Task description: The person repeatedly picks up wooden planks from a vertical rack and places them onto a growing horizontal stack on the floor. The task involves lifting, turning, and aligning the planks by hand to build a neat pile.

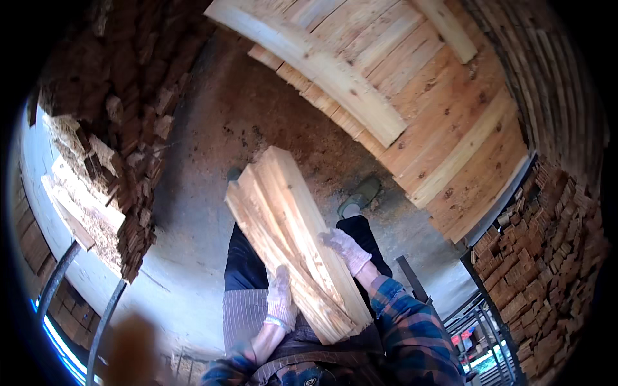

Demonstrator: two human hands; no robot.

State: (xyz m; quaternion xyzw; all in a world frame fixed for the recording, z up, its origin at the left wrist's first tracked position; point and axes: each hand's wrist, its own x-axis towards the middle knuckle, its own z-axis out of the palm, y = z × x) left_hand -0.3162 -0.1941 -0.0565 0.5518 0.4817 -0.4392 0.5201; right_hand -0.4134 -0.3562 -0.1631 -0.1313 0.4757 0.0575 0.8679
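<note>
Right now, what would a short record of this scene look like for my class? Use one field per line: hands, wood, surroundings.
Left hand: gloved, gripping the left side of the rough pale wood
Right hand: gloved, on its right side
Wood position: slanting, far end toward upper left
Upper right: plank surface, loose board on top
Right edge: stacked wood
Floor: grey, brownish farther off
</note>
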